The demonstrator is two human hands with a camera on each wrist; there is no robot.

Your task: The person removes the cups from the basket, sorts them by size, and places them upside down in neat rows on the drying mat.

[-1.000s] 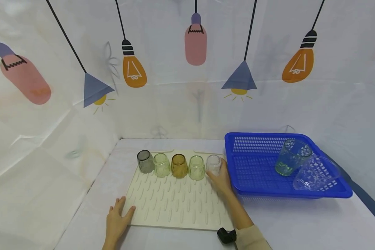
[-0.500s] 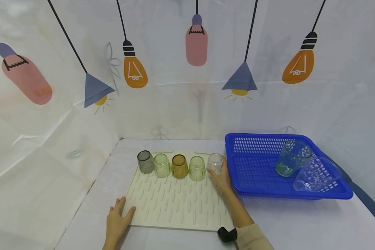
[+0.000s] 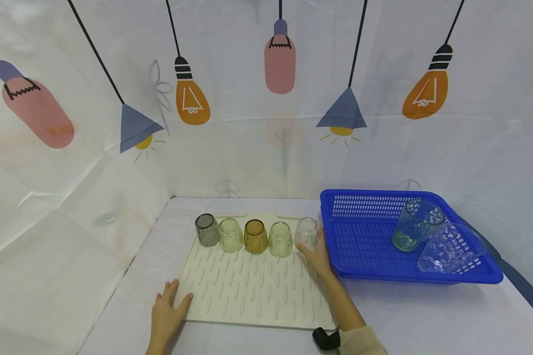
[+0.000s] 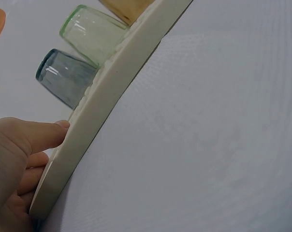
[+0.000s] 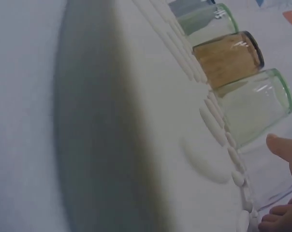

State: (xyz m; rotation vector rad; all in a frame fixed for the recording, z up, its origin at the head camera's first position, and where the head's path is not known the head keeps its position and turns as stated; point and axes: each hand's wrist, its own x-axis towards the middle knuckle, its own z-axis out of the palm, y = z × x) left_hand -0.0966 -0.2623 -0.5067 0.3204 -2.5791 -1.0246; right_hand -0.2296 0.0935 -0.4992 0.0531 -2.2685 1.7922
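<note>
My right hand point(image 3: 317, 254) is at a small clear glass point(image 3: 307, 234), thumb at its lower front and fingers along its right side. That glass stands at the right end of a row on a cream ridged drying mat point(image 3: 248, 291). To its left stand a pale green glass point(image 3: 280, 239), an amber glass point(image 3: 255, 236), another pale green glass point(image 3: 230, 235) and a grey glass point(image 3: 207, 230). My left hand point(image 3: 166, 313) rests with spread fingers at the mat's front left corner. In the left wrist view, its thumb point(image 4: 47, 135) touches the mat's edge.
A blue plastic basket point(image 3: 360, 273) stands close to the right of the mat. Inside it a blue-green tinted glass point(image 3: 410, 227) and a large clear glass point(image 3: 446, 249) lean near its right end. A white sheet with printed lamps point(image 3: 248, 148) closes off the back.
The clear glass has shifted slightly right, away from the neighbouring green glass. My right hand has drawn a little right and down, showing more of the glass. My left hand stays put.
</note>
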